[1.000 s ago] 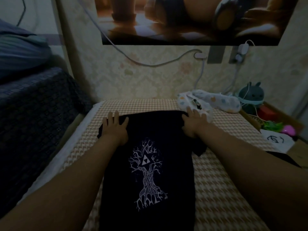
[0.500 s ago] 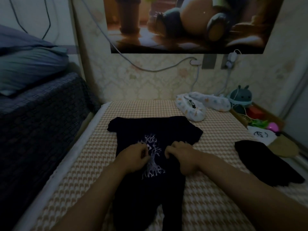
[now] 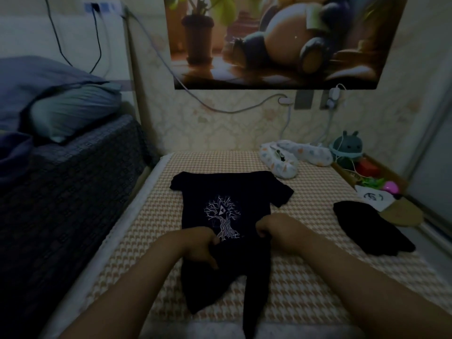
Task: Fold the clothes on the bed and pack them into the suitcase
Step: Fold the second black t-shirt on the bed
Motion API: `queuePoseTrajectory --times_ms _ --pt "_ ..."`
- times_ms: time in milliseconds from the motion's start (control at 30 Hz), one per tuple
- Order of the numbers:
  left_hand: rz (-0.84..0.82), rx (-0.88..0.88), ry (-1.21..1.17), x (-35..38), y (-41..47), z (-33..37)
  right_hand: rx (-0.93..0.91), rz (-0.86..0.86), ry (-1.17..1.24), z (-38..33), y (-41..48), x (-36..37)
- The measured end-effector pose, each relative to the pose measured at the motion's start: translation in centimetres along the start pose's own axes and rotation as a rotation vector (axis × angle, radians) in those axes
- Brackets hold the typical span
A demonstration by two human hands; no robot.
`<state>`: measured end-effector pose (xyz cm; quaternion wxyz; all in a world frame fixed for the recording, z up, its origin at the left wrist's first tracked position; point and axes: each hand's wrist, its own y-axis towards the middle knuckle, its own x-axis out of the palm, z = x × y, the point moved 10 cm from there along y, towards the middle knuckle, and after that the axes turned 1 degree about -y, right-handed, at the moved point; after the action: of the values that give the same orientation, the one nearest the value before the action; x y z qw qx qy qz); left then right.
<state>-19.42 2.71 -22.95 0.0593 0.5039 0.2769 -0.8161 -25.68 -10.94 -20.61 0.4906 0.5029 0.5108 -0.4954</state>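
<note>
A black T-shirt (image 3: 230,194) with a white tree print lies face up on the houndstooth bed cover (image 3: 151,216), collar towards the wall. Its lower part is bunched and hangs towards me over the bed's near edge. My left hand (image 3: 199,248) grips the cloth at the shirt's left side, below the print. My right hand (image 3: 274,227) pinches the fabric at the right side, level with the base of the tree. A second black garment (image 3: 371,231) lies crumpled at the right of the bed. No suitcase is in view.
A white patterned garment (image 3: 293,157) lies near the wall at the back right. A green plush toy (image 3: 347,148) and small items sit in a box at the right edge. A dark sofa (image 3: 61,192) with pillows stands on the left.
Both hands have come back from the shirt's shoulders to its middle and taken hold of the fabric, drawing the shirt's lower part towards me. The view has pulled back and up.
</note>
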Motion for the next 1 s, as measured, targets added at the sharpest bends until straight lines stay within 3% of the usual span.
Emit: queuePoseTrajectory --times_ms 100,200,300,367,467,600,733,767,900,1000 --pt "0.234 -0.013 -0.088 -4.2 -1.5 -1.8 0.149 0.14 0.078 4.4 -0.7 -1.8" --pt "0.352 -0.144 0.075 -6.9 -3.5 -5.4 0.233 0.259 0.266 5.9 -1.5 -2.4" --pt "0.184 -0.421 0.403 -5.2 -4.7 -8.6 0.175 0.022 0.26 3.8 -1.2 0.3" --pt "0.169 -0.401 0.452 -4.3 -4.1 -8.1 0.087 -0.095 0.162 1.5 -0.9 1.9" --pt "0.205 -0.097 0.206 -2.8 -2.0 -4.4 -0.021 -0.02 0.008 -1.3 0.1 2.1" --pt "0.004 -0.112 0.232 1.0 -0.8 -3.9 -0.203 0.12 -0.033 -5.3 1.2 2.1" --pt "0.238 0.04 0.218 -1.7 -0.6 -2.4 -0.074 0.108 0.303 -4.7 1.5 3.1" --pt "0.279 0.048 0.165 -2.1 -0.7 -2.3 -0.07 0.09 0.292 -4.8 1.5 3.2" --pt "0.46 -0.082 -0.202 -4.2 -1.3 -3.5 -0.078 -0.064 0.121 -5.5 1.4 4.8" --pt "0.493 -0.125 -0.258 -4.4 -1.4 -3.6 0.041 0.027 0.304 -4.7 1.9 5.1"
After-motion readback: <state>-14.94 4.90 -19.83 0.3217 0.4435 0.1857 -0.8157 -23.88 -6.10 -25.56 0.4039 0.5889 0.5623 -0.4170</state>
